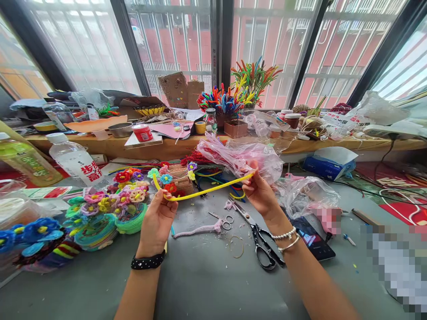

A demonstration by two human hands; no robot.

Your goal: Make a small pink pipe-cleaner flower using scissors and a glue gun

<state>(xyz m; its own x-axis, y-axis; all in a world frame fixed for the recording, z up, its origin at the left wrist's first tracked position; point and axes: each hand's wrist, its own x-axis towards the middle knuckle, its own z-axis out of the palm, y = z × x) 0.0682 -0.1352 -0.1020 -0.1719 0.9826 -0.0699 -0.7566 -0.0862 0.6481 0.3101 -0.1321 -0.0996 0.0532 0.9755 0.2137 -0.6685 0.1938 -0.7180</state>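
A long yellow pipe cleaner [207, 192] stretches in a shallow curve between my two hands, above the grey table [207, 275]. My left hand [160, 218] pinches it close to its left end, and a short piece bends upward past the fingers. At the other end, my right hand [262, 191] grips the tip between thumb and fingers. Below the strand lie small scissors [227, 221], a pink pipe cleaner piece [196, 230] and large black-handled scissors [258, 238]. A pink plastic bag [243, 155] sits just behind my right hand.
Pipe-cleaner flower baskets [96, 226] crowd the left side, with a water bottle [75, 160] behind them. On the right are a phone [312, 238], a pink glue gun [325, 220] and a blue tissue pack [327, 164]. A cluttered ledge [187, 144] runs below the windows.
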